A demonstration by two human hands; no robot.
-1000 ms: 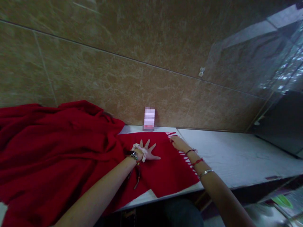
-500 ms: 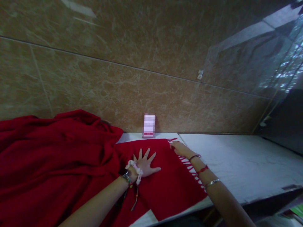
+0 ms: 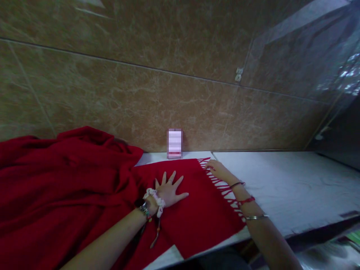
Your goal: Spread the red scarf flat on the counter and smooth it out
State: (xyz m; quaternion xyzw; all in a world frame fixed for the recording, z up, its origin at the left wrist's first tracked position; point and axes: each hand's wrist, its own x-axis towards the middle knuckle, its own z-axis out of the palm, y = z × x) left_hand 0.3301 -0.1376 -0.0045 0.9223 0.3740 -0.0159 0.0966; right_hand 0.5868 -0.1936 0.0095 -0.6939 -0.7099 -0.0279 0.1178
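Observation:
A red fringed shawl (image 3: 202, 210) lies spread on the white-covered table, with its tasselled edge toward the right. My left hand (image 3: 170, 191) rests flat on the cloth, fingers spread and nothing held. At the far end of the fringe (image 3: 222, 187), my right hand (image 3: 218, 170) has its fingers curled together on the strands near the corner. Its fingertips are small and partly hidden. The rest of the red fabric (image 3: 70, 187) is bunched in loose folds to the left of my left hand.
A phone-shaped blurred object (image 3: 174, 143) stands against the brown marble wall (image 3: 140, 101) behind the shawl. White cloth (image 3: 281, 187) covers the tabletop on the right. The table's front edge runs close to my body. A wall socket (image 3: 239, 74) is higher up.
My right hand has shifted slightly right, away from the fringe corner's edge. My left hand stays flat on the shawl. The camera view has tilted and moved a little.

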